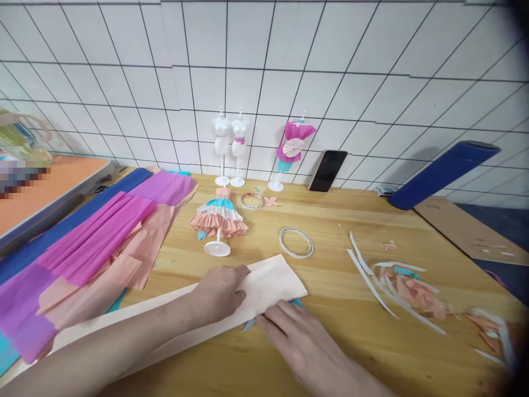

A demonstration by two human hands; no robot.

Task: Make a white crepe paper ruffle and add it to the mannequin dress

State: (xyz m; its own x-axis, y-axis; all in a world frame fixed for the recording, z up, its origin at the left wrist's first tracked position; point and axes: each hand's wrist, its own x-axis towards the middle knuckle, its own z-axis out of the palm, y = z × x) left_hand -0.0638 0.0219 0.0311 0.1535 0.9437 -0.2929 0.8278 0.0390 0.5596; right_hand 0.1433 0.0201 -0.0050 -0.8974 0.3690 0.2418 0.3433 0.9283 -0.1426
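A long folded strip of pale peach crepe paper (273,278) runs from the lower left to the middle of the table. My left hand (221,295) presses on it with curled fingers, thumb and fingers gripping the paper. At its near edge my right hand (295,336) is closed around scissors; a grey blade (248,324) and a bit of teal show, the rest hidden under the hand. Behind the strip stands a small dress form in a ruffled peach, white and teal paper dress (219,215). A roll of white tape (296,242) lies right of it.
Coloured crepe sheets (99,231) lie at the left. Along the tiled wall stand two white dress forms (222,144), a form in magenta paper (295,140) and a phone (328,171). A blue roll (444,173) leans at right, above paper scraps (419,295).
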